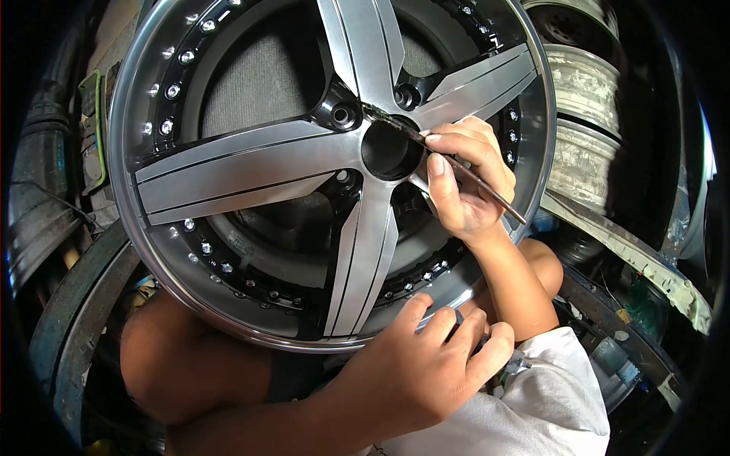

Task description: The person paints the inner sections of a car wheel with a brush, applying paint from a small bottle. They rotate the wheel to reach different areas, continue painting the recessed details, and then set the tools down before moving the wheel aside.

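Note:
My right hand [473,171] pinches a thin paintbrush [487,188] between thumb and fingers. The brush's dark tip end reaches over the hub of a silver and black alloy wheel [251,167], beside the round centre hole. Lower down, my left hand [433,353] is curled near the wheel's bottom rim, back of the hand facing up. Something small and dark shows between its fingers; I cannot tell what it is. The wheel is propped facing me against my legs, with black grooves along its brushed spokes and shiny bolts around the lip.
Stacked worn wheels [582,99] stand at the right, next to a metal frame bar [631,262] with peeling paint. A clear jar [612,361] sits low on the right. More old rims [46,197] and a curved dark metal piece [84,304] are at the left.

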Demonstrator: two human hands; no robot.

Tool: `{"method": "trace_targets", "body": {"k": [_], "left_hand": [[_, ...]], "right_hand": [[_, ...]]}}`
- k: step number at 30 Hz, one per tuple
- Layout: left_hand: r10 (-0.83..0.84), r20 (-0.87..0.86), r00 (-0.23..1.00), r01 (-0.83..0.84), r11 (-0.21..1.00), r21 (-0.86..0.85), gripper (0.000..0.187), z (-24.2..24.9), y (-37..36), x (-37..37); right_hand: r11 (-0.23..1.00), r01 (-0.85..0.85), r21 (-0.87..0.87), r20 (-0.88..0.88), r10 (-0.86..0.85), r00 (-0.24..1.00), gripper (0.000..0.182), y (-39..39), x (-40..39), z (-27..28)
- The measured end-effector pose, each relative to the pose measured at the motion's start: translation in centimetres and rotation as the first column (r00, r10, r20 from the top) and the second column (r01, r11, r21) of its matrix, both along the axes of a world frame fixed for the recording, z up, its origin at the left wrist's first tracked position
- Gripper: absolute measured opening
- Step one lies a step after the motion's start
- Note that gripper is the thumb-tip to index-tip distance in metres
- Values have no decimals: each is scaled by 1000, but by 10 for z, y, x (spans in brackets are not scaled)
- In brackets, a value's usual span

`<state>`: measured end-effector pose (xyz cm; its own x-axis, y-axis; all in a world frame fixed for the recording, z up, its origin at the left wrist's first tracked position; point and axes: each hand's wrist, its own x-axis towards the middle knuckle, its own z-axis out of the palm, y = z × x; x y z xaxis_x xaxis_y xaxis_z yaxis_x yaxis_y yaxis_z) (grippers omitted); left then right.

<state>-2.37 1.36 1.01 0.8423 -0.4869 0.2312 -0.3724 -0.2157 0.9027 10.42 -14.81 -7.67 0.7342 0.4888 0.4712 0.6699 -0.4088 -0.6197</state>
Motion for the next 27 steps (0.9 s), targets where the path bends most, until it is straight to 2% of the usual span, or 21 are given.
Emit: {"method": "trace_targets", "body": {"k": [27], "left_hand": [[-3,-17,1000,3,1000,-2,31,2,0,-1]], "right_hand": [[1000,10,16,23,-11,1000,18,1,0,-1]]}}
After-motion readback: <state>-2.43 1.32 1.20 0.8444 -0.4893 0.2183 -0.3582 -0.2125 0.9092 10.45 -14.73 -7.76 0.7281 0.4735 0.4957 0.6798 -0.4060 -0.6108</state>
